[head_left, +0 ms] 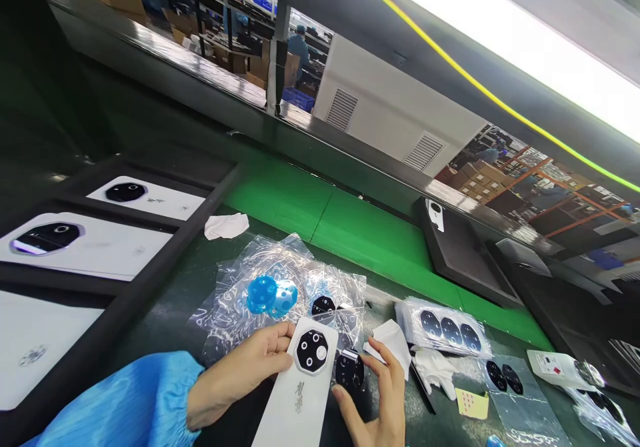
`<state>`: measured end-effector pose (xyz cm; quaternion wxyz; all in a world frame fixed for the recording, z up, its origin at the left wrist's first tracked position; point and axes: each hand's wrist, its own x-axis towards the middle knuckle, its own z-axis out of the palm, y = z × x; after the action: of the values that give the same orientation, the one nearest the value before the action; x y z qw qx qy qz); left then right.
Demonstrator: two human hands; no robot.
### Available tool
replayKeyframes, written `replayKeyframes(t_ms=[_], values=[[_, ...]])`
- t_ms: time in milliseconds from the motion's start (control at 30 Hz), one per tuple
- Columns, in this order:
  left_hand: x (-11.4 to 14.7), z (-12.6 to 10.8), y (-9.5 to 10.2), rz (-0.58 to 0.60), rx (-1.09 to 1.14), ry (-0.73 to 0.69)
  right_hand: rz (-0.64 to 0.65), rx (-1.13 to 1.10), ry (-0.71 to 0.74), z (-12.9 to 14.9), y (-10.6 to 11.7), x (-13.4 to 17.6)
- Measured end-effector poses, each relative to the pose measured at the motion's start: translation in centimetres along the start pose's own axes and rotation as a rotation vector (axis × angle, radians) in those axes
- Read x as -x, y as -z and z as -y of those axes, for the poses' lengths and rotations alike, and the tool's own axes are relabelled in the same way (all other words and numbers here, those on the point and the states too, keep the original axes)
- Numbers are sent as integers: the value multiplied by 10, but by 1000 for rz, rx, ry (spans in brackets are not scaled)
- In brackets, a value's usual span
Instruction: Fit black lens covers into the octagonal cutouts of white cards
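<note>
My left hand (245,370) grips the upper left edge of a white phone back panel (295,403), thumb on its face. The panel tilts toward me and has a round black camera area (313,351) near its top. Just right of it, my right hand (375,393) holds a black camera lens cover (349,373) by its edges between thumb and fingers. A pale strip shows along the cover's top edge. Beyond the hands lie crumpled clear plastic sheets (240,280), blue film pieces (273,296) and another black lens cover (323,307).
At left, a black tray (165,260) holds several white panels (90,243). On the right are a stack of bagged lens covers (443,330), white gloves (434,370), a yellow note (473,404), a bottle (560,369) and another black tray (470,267). A shelf edge runs overhead.
</note>
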<state>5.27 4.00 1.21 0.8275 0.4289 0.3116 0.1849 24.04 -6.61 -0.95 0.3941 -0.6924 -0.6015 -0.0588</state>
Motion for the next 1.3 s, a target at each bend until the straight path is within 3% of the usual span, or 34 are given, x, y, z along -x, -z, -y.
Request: replayKeyframes(t_ms=[767, 967, 1133, 1300], values=[[-3, 3, 0, 0, -2, -17, 26, 6, 28, 1, 1, 0], [-3, 15, 1, 105, -33, -54, 107, -57, 140, 12, -5, -4], [-4, 19, 1, 111, -48, -53, 182, -32, 274, 14, -7, -14], [-3, 22, 2, 134, -46, -67, 263, 48, 317, 15, -2, -21]])
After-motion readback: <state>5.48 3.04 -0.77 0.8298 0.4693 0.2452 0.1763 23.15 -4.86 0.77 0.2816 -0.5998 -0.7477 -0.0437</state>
